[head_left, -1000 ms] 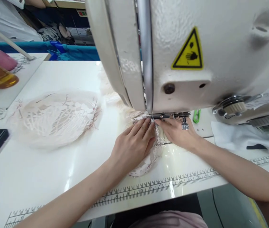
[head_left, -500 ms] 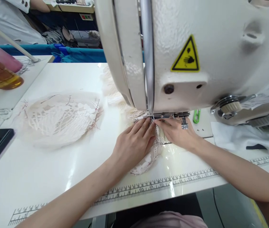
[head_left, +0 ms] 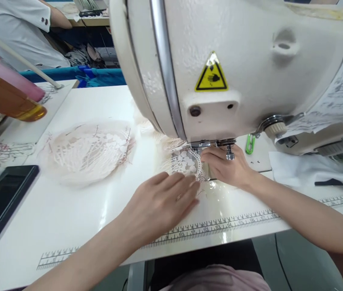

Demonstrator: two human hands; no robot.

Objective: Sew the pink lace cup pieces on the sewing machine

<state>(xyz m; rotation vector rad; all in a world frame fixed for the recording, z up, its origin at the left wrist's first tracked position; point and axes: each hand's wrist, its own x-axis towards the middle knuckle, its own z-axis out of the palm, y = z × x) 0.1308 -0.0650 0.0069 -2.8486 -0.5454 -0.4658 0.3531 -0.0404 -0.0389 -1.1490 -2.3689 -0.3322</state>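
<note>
An amber tumbler [head_left: 12, 99] is seen at far left, contents indistinct. The front edge of the table [head_left: 77, 206] is lined by a ruler scale [head_left: 208, 230]. Lace [head_left: 186, 161] is laid partly under the sewing machine [head_left: 238, 85], by which the right hand [head_left: 230, 169] is partly hidden; its grip cannot be told. The left hand [head_left: 163, 199] is released, loosely curled.

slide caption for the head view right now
Bare right hand beside sheer white lace fabric at a bulky off-white sewing machine, bare left hand lower in view.
</note>
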